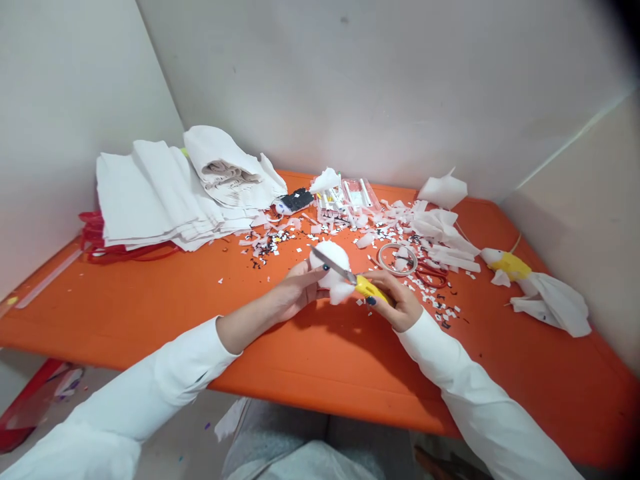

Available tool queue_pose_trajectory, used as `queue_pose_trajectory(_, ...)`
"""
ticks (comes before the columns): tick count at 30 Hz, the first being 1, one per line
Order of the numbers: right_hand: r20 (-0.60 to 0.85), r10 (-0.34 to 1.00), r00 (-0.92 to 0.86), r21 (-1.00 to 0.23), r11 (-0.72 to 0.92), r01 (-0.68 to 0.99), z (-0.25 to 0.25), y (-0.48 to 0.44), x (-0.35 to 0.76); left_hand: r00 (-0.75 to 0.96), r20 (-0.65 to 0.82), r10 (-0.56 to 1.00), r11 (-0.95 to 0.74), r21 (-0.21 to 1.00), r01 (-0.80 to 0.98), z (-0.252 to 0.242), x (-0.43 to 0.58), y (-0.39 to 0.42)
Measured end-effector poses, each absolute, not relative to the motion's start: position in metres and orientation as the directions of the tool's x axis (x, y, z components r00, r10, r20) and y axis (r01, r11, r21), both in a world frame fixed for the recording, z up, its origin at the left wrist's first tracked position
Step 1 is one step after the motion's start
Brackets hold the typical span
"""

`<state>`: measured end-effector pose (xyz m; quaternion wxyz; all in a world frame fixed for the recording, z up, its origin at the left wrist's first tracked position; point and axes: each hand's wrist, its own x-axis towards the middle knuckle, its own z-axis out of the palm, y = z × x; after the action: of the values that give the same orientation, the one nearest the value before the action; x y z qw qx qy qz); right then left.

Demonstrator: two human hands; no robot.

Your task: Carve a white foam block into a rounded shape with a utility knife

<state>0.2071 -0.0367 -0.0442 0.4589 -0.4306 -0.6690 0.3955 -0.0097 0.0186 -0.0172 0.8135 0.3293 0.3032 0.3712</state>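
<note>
In the head view, my left hand (301,288) is closed around a rounded white piece (333,259) that looks like paper or padding, its thumb pressed on the front. A ragged white flap hangs from its lower edge. My right hand (397,301) grips scissors by their yellow handle (369,287). Their grey blade (333,264) points up and left across the face of the white piece, its tip near the left thumb. Both hands are above the orange table, close together. Some fingers of each hand are hidden.
White folded sheets (145,193) and a rolled bundle (223,157) lie back left. Small scraps (280,240), a tape roll (397,260), a dark object (296,200) and a clear pack (360,193) are behind my hands. A yellow-and-white paper form (513,265) sits right on the orange table (310,360).
</note>
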Motion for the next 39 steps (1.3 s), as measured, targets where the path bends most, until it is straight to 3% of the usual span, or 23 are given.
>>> queue_pose_trajectory(6,0.332,0.899,-0.287,-0.763,0.434,0.478,-0.042,-0.039,0.214,0.597,-0.215,0.773,0.516,0.76,-0.394,-0.017,-0.016,0.023)
queue_pose_trajectory(19,0.452,0.82,-0.351,-0.573,0.568,0.591,-0.044,-0.038,0.226,0.617,-0.226,0.754,0.517,0.784,-0.345,-0.011,-0.014,0.017)
queue_pose_trajectory(25,0.572,0.754,-0.323,-0.468,0.623,0.627,-0.045,-0.037,0.225,0.515,-0.225,0.827,0.448,0.818,-0.362,-0.016,-0.014,0.013)
queue_pose_trajectory(39,0.508,0.828,-0.24,-0.501,0.51,0.699,-0.048,-0.043,0.21,0.356,-0.204,0.912,0.349,0.843,-0.41,-0.014,-0.008,0.005)
